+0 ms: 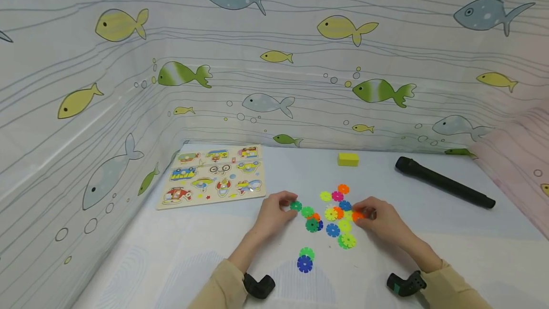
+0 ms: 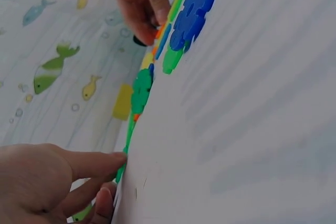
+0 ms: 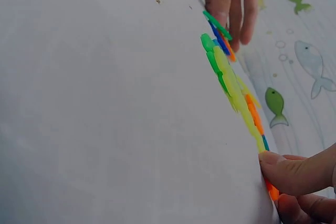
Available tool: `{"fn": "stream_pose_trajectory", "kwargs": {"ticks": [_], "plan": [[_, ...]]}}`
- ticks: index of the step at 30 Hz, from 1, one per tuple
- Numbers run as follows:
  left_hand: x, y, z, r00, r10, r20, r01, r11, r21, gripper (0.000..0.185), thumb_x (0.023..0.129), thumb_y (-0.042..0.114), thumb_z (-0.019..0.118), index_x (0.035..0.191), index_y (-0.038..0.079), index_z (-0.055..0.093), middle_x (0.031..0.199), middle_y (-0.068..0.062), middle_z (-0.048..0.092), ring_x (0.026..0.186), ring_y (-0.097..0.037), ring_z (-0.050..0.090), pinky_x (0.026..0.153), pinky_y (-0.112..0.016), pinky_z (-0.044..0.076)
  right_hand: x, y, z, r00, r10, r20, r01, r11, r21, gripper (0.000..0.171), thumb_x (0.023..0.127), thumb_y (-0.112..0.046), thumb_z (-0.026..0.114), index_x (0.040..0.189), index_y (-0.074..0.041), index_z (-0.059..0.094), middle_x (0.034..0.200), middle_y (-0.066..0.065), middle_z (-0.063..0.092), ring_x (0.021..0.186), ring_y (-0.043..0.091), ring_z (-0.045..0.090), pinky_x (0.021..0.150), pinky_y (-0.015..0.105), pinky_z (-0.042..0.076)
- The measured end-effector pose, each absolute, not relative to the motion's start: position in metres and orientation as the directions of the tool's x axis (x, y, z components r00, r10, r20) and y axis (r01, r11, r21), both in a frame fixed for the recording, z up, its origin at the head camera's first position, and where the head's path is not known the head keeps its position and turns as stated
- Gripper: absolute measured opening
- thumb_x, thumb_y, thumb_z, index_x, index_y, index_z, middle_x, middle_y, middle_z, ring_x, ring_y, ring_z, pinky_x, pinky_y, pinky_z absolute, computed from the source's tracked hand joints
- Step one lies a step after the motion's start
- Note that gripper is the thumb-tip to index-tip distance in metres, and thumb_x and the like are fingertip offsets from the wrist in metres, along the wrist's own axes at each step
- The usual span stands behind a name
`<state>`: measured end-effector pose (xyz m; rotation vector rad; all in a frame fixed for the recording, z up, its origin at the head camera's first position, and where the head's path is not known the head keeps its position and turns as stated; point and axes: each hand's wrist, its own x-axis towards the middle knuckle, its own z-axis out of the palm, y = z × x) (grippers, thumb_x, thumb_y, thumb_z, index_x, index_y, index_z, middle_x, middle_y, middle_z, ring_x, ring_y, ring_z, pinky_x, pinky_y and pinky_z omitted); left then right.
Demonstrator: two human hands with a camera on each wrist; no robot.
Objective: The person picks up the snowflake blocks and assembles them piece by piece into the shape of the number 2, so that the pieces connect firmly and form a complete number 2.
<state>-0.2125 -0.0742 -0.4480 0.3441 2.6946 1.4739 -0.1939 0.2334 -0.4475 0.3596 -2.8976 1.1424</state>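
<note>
Both hands picking snowflake discs out of the pile, one each

Looks like the pick-up stage to me: the left hand (image 1: 274, 213) pinches a green disc (image 1: 295, 206) at the left edge of the scattered disc pile (image 1: 332, 213), fingers curled tight on it, and the right hand (image 1: 379, 221) pinches an orange disc (image 1: 357, 215) on the pile's right side the same way. Both discs sit low on the table, barely lifted if at all. My guess is the next move means lining up the slots on the two rims, so the hands need to come together. A green-and-blue pair (image 1: 305, 259) lies apart, nearer the person. The surface is a pale tablecloth (image 1: 171, 261), with a vehicle puzzle board (image 1: 214, 175) at back left, a yellow block (image 1: 348, 159), a black flashlight (image 1: 443, 188) on the right, and fish-print curtains (image 1: 274, 61) all round.
</note>
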Motion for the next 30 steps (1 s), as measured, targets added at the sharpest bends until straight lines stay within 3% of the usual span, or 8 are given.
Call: {"fn": "stream_pose_trajectory", "kwargs": {"ticks": [14,20,25,30], "plan": [[-0.209,-0.073,-0.445,-0.967,0.238,0.088,0.205,0.529,0.824,0.035,0.085,0.006,0.076,0.12,0.005,0.068,0.107,-0.006,0.068,0.095,-0.019,0.06,0.082,-0.027,0.051,-0.193,0.233,-0.446,-0.973,-0.205,0.103,-0.222,0.727,-0.65,0.024,0.082,-0.01,0.081,0.105,-0.011,0.075,0.094,0.0,0.064,0.082,0.017,0.051,0.066,0.022,0.044],[-0.209,-0.075,-0.444,-0.964,0.252,0.089,0.21,0.508,0.835,0.031,0.084,0.005,0.077,0.114,0.005,0.071,0.105,-0.006,0.066,0.089,-0.018,0.06,0.078,-0.025,0.052,-0.192,0.231,-0.437,-0.986,-0.166,0.009,-0.132,0.752,-0.645,0.021,0.082,-0.016,0.082,0.102,-0.013,0.077,0.088,-0.001,0.065,0.083,0.019,0.052,0.064,0.024,0.047],[-0.211,-0.076,-0.442,-0.96,0.276,0.034,0.161,0.451,0.878,0.027,0.087,0.012,0.076,0.114,0.008,0.073,0.107,-0.003,0.07,0.093,-0.016,0.064,0.081,-0.029,0.055,-0.194,0.23,-0.424,-0.986,-0.167,-0.015,-0.108,0.7,-0.706,0.024,0.084,-0.017,0.081,0.105,-0.007,0.075,0.084,0.003,0.066,0.073,0.02,0.057,0.057,0.024,0.051],[-0.209,-0.073,-0.43,-0.954,0.299,0.023,0.128,0.337,0.933,0.036,0.09,0.025,0.076,0.122,0.009,0.071,0.113,-0.003,0.071,0.095,-0.015,0.067,0.082,-0.03,0.055,-0.198,0.22,-0.408,-0.981,-0.193,0.001,-0.116,0.588,-0.801,0.031,0.091,-0.016,0.074,0.117,0.001,0.071,0.085,0.01,0.071,0.071,0.024,0.064,0.065,0.029,0.057]]}}
